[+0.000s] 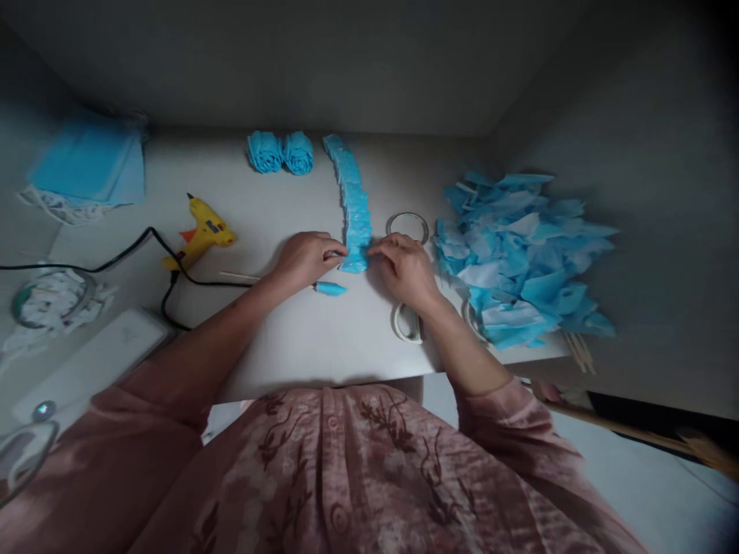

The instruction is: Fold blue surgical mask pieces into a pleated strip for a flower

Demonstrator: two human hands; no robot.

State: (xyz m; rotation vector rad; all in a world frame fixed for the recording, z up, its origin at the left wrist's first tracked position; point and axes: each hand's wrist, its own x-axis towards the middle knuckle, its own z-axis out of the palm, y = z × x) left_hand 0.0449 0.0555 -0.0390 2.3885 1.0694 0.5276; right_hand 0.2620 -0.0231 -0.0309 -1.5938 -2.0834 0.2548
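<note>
Between the fingers [338, 255] lies the near end of a strip of blue pieces [353, 204], soft, matt, cloth-like. The surface [289, 338] under them is smooth, pale and matt. Left of the fingers lies a glossy yellow plastic glue gun [203, 233], right of them a heap of matt blue and white scraps [519, 258].

Glue gun [203, 233] lies left of the paper strip [352, 201], scrap pile [519, 258] right, two rosettes [280, 151] behind

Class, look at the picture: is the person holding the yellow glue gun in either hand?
No: the glue gun lies on the table, apart from both hands, which pinch the blue strip.
</note>
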